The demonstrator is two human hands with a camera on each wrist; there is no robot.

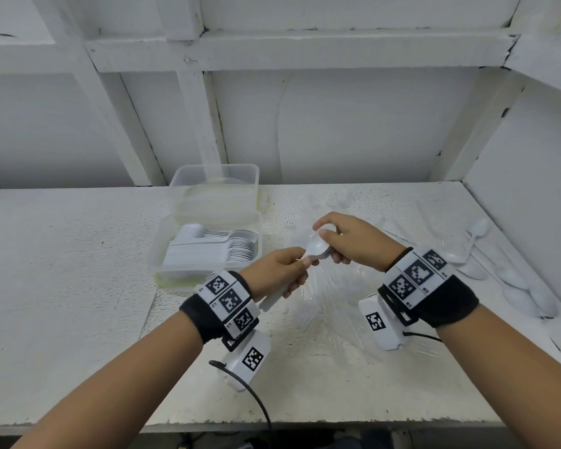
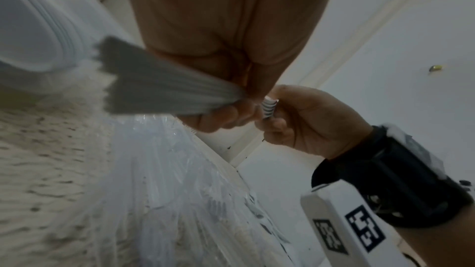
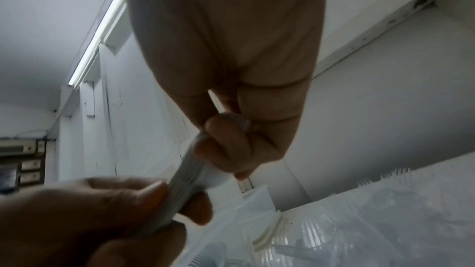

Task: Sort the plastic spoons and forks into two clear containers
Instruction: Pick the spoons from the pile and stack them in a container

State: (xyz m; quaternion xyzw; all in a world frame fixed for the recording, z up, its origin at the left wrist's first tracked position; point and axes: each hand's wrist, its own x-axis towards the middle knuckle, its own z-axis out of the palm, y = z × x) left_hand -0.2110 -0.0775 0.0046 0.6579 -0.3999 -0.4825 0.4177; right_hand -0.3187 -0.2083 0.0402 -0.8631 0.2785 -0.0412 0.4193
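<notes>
Bench: a white, rough, speckled bench (image 1: pixel 62 270) fills the lower half of the head view, with a chipped front edge.
Room: white painted wall panels with wooden framing (image 1: pixel 305 50) rise behind the bench; a side wall closes it off at 3 o'clock.
Left hand: the left hand (image 1: pixel 277 270) sits at the centre, its grip curled round the handles of a stack of spoons (image 1: pixel 318 246).
Right hand: the right hand (image 1: pixel 350 236), just at 1 o'clock of the left, pinches the bowl end of the same stack with fingers and thumb.
Near container: a clear container (image 1: pixel 162 251) at 9 o'clock of the hands holds a nested row of white spoons lying on their sides.
Far container: a second clear container (image 1: pixel 214 176) stands touching it at 12 o'clock; what it holds cannot be made out.
Forks: clear plastic forks (image 1: pixel 318 306) lie spread on the bench beneath the hands, hard to count.
Loose spoons: white loose spoons (image 1: pixel 512 286) lie scattered at 3 o'clock near the side wall.
Wrists: both wrists carry black bands with patterned white markers and cabled camera boxes.
</notes>
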